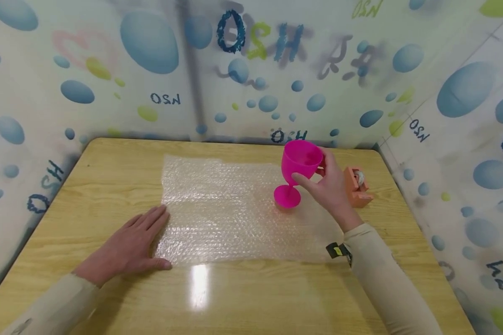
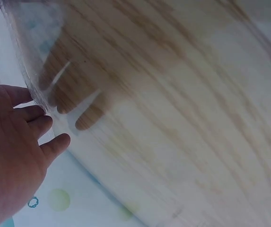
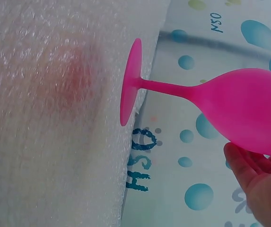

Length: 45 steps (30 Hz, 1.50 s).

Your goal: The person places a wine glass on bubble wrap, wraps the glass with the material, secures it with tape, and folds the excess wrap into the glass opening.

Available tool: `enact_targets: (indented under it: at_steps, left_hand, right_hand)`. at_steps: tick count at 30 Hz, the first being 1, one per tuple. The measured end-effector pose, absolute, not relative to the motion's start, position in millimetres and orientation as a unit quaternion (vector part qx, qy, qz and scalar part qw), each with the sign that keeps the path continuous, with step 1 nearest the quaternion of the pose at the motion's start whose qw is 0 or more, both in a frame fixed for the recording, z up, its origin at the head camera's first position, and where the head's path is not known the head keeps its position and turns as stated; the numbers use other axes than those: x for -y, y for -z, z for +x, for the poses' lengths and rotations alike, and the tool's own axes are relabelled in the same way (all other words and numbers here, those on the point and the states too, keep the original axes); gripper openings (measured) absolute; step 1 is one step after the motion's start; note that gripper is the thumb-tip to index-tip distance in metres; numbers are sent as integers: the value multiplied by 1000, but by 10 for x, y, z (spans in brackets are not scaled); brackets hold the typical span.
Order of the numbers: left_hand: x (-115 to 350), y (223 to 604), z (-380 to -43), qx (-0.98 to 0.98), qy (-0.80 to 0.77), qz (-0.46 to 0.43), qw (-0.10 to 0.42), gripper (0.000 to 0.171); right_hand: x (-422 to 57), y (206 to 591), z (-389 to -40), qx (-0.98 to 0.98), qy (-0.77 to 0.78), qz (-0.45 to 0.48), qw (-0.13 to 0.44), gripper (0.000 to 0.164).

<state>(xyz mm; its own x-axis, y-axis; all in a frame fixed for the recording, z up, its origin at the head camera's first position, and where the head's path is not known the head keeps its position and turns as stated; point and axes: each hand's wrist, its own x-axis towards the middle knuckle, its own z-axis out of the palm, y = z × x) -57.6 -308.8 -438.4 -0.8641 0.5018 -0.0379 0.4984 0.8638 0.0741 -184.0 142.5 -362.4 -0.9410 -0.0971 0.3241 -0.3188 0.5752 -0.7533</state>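
My right hand [image 1: 329, 184] grips a bright pink plastic goblet [image 1: 300, 160] by its bowl, thumb on the near side. The goblet is nearly upright with its mouth up. Its round foot [image 3: 131, 82] appears slightly above a sheet of bubble wrap [image 1: 222, 209], and a pink tint shows on the wrap beneath it. The wrap lies flat across the middle of the wooden table. At its left edge rests my left hand [image 1: 130, 242], fingers extended and thumb spread. In the left wrist view, the fingertips [image 2: 57, 146] of that hand lie by the wrap's edge.
An orange tape dispenser [image 1: 358, 188] with a roll in it stands right of the wrap, just beyond the right hand. The wooden table [image 1: 251, 298] meets patterned walls [image 1: 251, 93] at the back and sides. A dark strap [image 1: 338, 250] hangs at the right wrist.
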Motion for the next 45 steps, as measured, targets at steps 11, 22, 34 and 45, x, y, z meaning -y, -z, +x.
enact_targets:
  at_steps: [11,22,34,45]
  left_hand:
    - [3010,4401,-668,-965,-29,258,35,119]
    - [3090,4345,-595,-965,-34,256,32,120]
    - [3161,4370,-517,-965,-28,258,40,121]
    - [3134,4369,-528,-965,-20,257,44,121]
  right_hand:
    - [-1292,3627,-1839,871,-452,147,128,81]
    - [-1045,3616,-1780,864,-460,171,113,82]
    - [-780,3619,-1721,844,-477,223,103,81]
    - [-586,3619,-1681,840,-485,231,71,80]
